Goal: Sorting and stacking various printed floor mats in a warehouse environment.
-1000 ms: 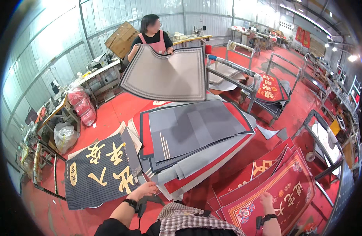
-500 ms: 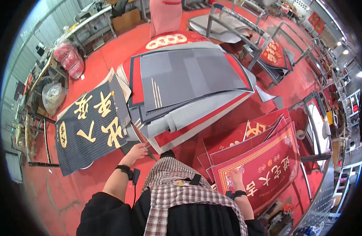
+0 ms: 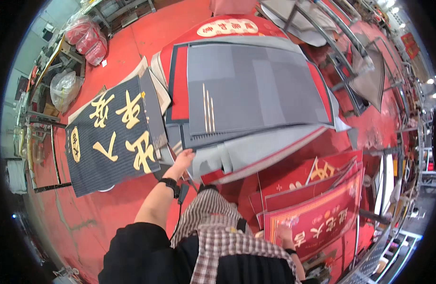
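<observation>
My left hand point(image 3: 184, 158) reaches to the near left corner of a tall stack of mats, its fingertips at the edge and seeming to hold nothing. On top of this stack lies a grey mat point(image 3: 251, 90) with thin gold lines at its left. Below it show a light grey sheet point(image 3: 208, 163) and red-bordered layers. At the lower right, my right hand point(image 3: 284, 232) is over the left part of a red doormat point(image 3: 322, 222) with gold lettering; its fingers are smeared. More red mats point(image 3: 308, 187) lean just behind that one.
A black ribbed mat point(image 3: 109, 135) with gold characters lies left of the stack. Metal frame racks point(image 3: 331, 47) stand at the right, with folded mats point(image 3: 369, 78) on one. Wrapped red bundles point(image 3: 87, 40) and a clear plastic bag point(image 3: 65, 90) sit at the far left.
My left hand has moved forward and right to the edge of the grey stack. The view has turned, and my right hand stays by the red doormat, slightly lower in the picture.
</observation>
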### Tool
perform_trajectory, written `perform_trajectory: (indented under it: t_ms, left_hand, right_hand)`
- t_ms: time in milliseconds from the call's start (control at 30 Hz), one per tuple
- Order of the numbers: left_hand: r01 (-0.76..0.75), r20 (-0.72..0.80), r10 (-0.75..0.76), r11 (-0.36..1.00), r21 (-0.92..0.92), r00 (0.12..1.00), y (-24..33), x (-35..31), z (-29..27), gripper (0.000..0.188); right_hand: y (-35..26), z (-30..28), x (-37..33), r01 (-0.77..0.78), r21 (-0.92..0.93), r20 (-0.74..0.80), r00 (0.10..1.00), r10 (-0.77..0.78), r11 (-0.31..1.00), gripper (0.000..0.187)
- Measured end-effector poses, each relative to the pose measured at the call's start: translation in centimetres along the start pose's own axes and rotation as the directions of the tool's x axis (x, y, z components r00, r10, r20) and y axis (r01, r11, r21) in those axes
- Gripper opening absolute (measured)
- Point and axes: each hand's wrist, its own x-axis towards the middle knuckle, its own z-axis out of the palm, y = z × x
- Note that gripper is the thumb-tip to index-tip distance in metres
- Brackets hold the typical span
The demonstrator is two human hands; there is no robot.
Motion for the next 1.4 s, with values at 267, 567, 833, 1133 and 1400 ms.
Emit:
perform_trajectory:
  t_ms: [267,567,833,1133,1400]
  left_hand:
    - [0.155,-0.163,-0.152,0.988,0.005,0.975,-1.7,12.3,-5.0,0.057]
    - [0.252,-0.207,-0.231,0.964,0.08,0.951,-2.4,23.0,-2.3,0.071]
    - [0.254,-0.314,-0.156,0.919,0.303,0.937,-0.4,21.7,-2.7,0.076]
    - [0.372,-0.027,-0.374,0.926,-0.069,0.927,7.7,18.3,-4.3,0.052]
    - [-0.31,0.014,0.332,0.864,0.396,0.943,17.6,15.4,-3.6,0.031]
  right_hand:
    - [-14.8,-10.6,11.8,-0.551,0.818,0.571,0.748,0.339,-0.162,0.024]
    - [-16.4,-10.9,11.7,-0.698,0.701,0.667,0.57,0.48,-0.144,0.018]
    - [-17.0,-11.7,14.0,-0.667,0.735,0.639,0.62,0.455,-0.123,0.02]
    - [-17.2,-12.2,16.5,-0.56,0.819,0.561,0.732,0.387,-0.125,0.017]
    - [-18.1,-17.4,17.3,-0.567,0.808,0.573,0.693,0.438,-0.159,0.021]
